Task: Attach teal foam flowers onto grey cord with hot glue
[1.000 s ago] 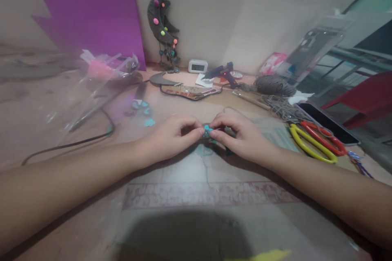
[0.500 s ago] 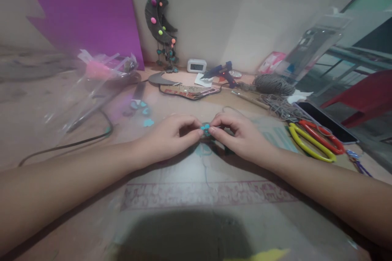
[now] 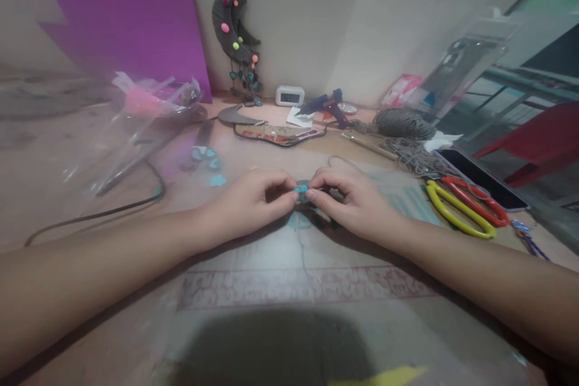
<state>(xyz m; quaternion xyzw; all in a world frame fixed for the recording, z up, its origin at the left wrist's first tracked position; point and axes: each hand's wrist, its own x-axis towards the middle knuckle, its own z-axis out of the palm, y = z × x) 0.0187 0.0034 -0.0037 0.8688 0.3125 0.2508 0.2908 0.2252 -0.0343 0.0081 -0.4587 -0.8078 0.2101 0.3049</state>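
At the middle of the desk [image 3: 99, 356], between two hands that nearly meet, we find a small turquoise piece [image 3: 301, 189]. The left hand [image 3: 256, 196] pinches its near side with thumb and forefinger, and the right hand [image 3: 350, 196] has a like grip on the other side; in both, the remaining fingers are mostly hidden from us. Something dark lies against the turquoise, but the fingertips cover so much that we cannot make out its outline. Both forearms run out of view at the sides. Beyond the left hand we see a flat turquoise cutout [image 3: 218, 180], and past it a few more cutouts [image 3: 213, 163] too smeared to count surely. A clear bag [image 3: 158, 93] blurs into the desk there, its pink contents unclear. At the back stand a white clock [image 3: 290, 96], its digits unreadable to us, and a blue glue gun [image 3: 328, 105]. To the right, yellow handles [image 3: 488, 231] and red handles [image 3: 500, 215] lie beside a dark-screened phone [image 3: 479, 180]. The bottom edge cuts off a yellow shape [image 3: 384, 377], and the top edge crops the cord of a hanging moon ornament [image 3: 221, 21].
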